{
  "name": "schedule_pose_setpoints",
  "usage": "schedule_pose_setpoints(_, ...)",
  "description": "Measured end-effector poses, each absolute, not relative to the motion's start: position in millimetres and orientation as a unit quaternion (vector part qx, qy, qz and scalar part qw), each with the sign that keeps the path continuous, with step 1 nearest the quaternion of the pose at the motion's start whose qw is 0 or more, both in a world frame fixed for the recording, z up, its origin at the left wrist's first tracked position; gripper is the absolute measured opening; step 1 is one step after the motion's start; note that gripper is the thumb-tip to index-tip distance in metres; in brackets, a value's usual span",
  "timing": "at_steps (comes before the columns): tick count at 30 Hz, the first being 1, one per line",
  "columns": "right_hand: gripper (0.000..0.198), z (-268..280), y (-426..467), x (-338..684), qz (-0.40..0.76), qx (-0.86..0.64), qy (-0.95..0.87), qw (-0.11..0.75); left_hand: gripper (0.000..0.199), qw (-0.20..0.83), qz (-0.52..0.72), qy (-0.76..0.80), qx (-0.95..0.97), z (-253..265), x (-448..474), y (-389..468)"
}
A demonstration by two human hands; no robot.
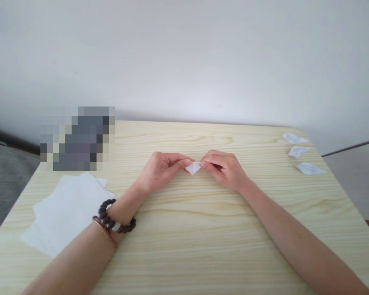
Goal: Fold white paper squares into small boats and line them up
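Between my two hands, over the middle of the table, is a small piece of folded white paper [192, 167] with a point facing down toward me. My left hand [163, 169] pinches its left end between thumb and fingers. On the other end, the thumb and fingers of my right hand [224, 167] are closed in the same way. My fingers cover both ends of the paper. A dark beaded bracelet and a copper-coloured bangle are on my left wrist.
Loose white paper sheets [69, 209] lie overlapping at the left of the wood-grain table [203, 254]. Behind them is a dark, pixelated object [80, 141]. Three folded white paper pieces [309, 168] lie in a column near the right edge. A pale wall [203, 61] borders the table's back.
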State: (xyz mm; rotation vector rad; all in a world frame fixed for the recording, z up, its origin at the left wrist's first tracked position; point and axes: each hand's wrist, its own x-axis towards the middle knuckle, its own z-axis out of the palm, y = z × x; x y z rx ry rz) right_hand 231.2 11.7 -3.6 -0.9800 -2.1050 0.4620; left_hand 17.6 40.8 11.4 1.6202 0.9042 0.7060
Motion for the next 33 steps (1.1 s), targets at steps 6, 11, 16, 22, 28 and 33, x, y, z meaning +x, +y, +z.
schedule_pose_setpoints(6,0.02,-5.0,12.4,233.2,0.179,-0.404,-0.801,0.403,0.037,0.579,0.273,0.403,0.654,10.5,18.3,40.2)
schedule_pose_setpoints(11,0.016,-6.7,11.0,230.7,0.19,-0.395,-0.807,0.396,0.032,0.512,0.254,0.434,0.697,8.9,20.2,39.2)
schedule_pose_setpoints(16,0.016,-6.2,10.3,228.6,0.183,-0.374,-0.827,0.379,0.024,0.484,0.248,0.445,0.711,7.4,21.4,38.4)
schedule_pose_setpoints(22,0.016,-4.8,10.8,230.4,0.186,-0.39,-0.813,0.391,0.03,0.557,0.25,0.411,0.677,8.6,19.4,41.3)
schedule_pose_setpoints(28,0.021,-4.4,9.3,230.6,0.208,-0.408,-0.803,0.382,0.034,0.55,0.261,0.418,0.674,9.6,19.7,39.5)
schedule_pose_setpoints(33,0.014,-4.2,8.3,230.2,0.239,-0.401,-0.797,0.384,0.03,0.484,0.256,0.423,0.722,14.4,20.6,36.9)
